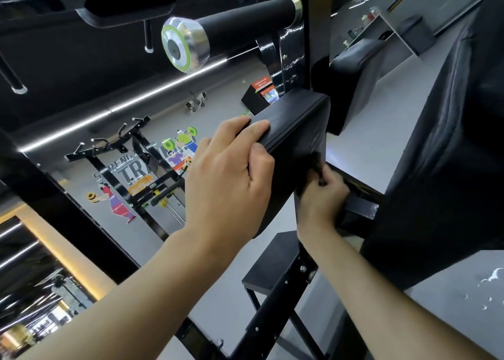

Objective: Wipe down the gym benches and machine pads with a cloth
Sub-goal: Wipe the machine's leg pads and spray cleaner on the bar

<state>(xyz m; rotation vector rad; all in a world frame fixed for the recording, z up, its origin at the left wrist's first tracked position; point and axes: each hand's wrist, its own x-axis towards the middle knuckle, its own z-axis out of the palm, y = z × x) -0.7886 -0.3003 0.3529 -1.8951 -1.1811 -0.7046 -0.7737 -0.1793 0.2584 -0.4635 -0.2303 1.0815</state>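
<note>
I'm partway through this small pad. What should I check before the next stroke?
1. Left hand steadies the small black pad: ok, its grip curls over the edge.
2. Right hand holds the dark cloth: ok.
3. Cloth touches the pad's end face: ok.
4. Pad's top face wiped: cannot tell.
5. Foam roller above wiped: cannot tell.

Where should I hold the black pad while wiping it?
Grip the pad by its upper edge, from the left, fingers over the top, thumb on the side, as the left hand does. That edge is narrow; the cloth is lower.
</note>
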